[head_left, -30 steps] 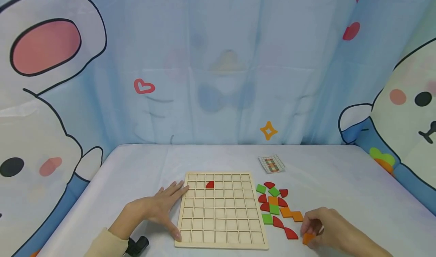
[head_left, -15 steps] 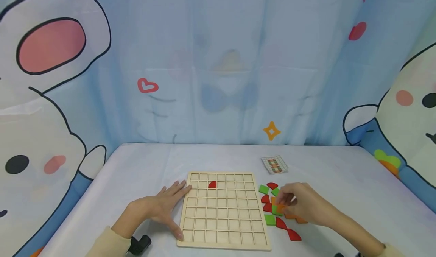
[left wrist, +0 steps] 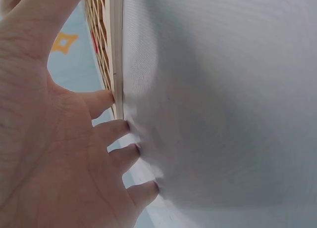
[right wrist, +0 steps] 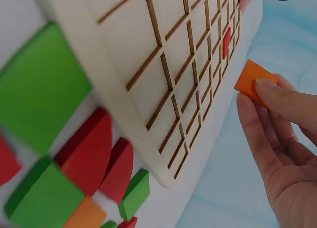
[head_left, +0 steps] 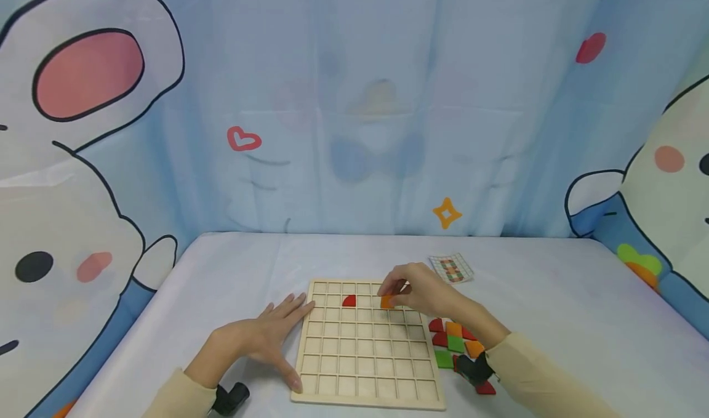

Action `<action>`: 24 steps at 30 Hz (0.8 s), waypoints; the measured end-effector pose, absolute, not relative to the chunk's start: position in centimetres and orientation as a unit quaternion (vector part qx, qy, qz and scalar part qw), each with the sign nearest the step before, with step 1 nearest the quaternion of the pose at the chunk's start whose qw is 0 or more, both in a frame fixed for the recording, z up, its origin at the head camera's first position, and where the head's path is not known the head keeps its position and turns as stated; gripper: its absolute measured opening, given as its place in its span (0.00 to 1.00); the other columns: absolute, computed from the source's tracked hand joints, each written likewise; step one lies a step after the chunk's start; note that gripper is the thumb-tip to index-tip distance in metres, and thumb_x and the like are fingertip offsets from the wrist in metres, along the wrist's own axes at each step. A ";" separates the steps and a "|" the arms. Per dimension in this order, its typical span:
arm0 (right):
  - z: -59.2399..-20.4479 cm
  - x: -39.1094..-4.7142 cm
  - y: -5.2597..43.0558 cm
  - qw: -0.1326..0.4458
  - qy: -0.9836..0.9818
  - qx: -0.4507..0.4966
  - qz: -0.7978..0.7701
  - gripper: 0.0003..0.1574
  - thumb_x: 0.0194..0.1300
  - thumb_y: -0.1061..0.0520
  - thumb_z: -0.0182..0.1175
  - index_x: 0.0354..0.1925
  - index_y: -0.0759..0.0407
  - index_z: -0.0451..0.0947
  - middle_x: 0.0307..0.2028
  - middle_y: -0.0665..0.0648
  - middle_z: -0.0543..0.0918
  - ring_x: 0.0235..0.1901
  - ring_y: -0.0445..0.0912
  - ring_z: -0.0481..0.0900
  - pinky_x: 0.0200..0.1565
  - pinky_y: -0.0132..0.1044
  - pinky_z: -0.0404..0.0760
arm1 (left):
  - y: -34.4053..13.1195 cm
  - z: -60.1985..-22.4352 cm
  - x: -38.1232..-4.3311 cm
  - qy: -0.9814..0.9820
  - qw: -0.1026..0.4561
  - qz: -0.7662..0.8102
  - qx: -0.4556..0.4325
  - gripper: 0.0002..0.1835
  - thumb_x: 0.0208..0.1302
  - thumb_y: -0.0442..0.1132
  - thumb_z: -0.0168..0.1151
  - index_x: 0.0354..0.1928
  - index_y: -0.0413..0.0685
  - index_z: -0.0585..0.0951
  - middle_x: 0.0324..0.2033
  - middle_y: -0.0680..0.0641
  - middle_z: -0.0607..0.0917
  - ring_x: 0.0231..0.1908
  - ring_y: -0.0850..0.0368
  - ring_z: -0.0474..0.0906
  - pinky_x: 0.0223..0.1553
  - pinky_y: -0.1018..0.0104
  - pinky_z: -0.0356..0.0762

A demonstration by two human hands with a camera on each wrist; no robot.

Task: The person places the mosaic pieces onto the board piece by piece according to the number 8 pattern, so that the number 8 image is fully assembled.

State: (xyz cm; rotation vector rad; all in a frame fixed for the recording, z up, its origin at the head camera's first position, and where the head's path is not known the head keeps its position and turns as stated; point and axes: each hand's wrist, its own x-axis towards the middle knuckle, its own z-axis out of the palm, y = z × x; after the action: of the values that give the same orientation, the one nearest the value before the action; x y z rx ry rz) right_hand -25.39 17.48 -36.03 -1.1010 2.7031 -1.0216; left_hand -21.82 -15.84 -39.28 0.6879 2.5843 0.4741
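An orange square tile [head_left: 387, 301] is pinched between thumb and fingers of my right hand [head_left: 423, 290], above the upper right part of a wooden grid board [head_left: 365, 404]. The right wrist view shows the orange tile [right wrist: 250, 80] held clear of the board. One red quarter-round tile [head_left: 349, 301] sits in a cell in the board's second row. My left hand [head_left: 263, 344] rests at the board's left side, fingers spread, fingertips and thumb touching its edge. In the left wrist view the left hand [left wrist: 64, 139] has straight fingers along the board's rim [left wrist: 117, 55].
Several red, green and orange tiles [head_left: 455, 343] lie to the right of the board, partly hidden by my right forearm. A small printed pattern card [head_left: 452, 268] lies behind them. A cartoon curtain [head_left: 332, 159] hangs behind the white table [head_left: 249, 264].
My right hand has lifted the orange tile from the table at the right and carried it left and away, over the board. The left hand keeps its place.
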 end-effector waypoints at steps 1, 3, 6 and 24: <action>-36.2 -25.8 17.2 0.023 0.871 -0.356 -0.337 0.08 0.63 0.72 0.71 0.40 0.64 0.88 0.37 0.53 0.88 0.37 0.43 0.85 0.42 0.32 0.87 | -15.8 -39.3 -21.8 0.929 0.212 0.172 0.248 0.73 0.43 0.59 0.87 0.84 0.48 0.50 0.83 0.40 0.46 0.83 0.42 0.38 0.80 0.40 0.40; -36.6 -26.4 16.8 0.019 0.868 -0.354 -0.348 0.08 0.64 0.72 0.70 0.41 0.66 0.88 0.37 0.55 0.88 0.37 0.44 0.85 0.42 0.32 0.87 | -15.8 -39.3 -21.8 0.929 0.214 0.174 0.246 0.73 0.43 0.59 0.87 0.84 0.48 0.50 0.83 0.40 0.46 0.83 0.43 0.38 0.80 0.40 0.40; -37.3 -27.2 16.2 0.018 0.863 -0.351 -0.363 0.08 0.65 0.72 0.69 0.43 0.68 0.88 0.39 0.56 0.88 0.39 0.47 0.86 0.43 0.33 0.88 | -15.8 -39.4 -21.7 0.930 0.214 0.173 0.242 0.73 0.43 0.60 0.87 0.84 0.48 0.50 0.83 0.40 0.46 0.83 0.43 0.38 0.80 0.40 0.40; -39.1 -28.2 13.9 0.017 0.865 -0.358 -0.350 0.07 0.65 0.73 0.68 0.41 0.68 0.89 0.40 0.60 0.89 0.39 0.48 0.87 0.38 0.30 0.86 | -15.6 -39.3 -21.8 0.935 0.211 0.156 0.236 0.73 0.42 0.60 0.87 0.85 0.50 0.50 0.84 0.42 0.47 0.83 0.44 0.39 0.80 0.42 0.42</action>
State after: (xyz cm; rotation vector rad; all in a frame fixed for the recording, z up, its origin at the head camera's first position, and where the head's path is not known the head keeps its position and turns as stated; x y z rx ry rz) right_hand -28.24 13.92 -39.11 -1.1145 2.6895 -1.0894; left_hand -21.80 -15.59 -39.25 0.6569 2.5997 0.4347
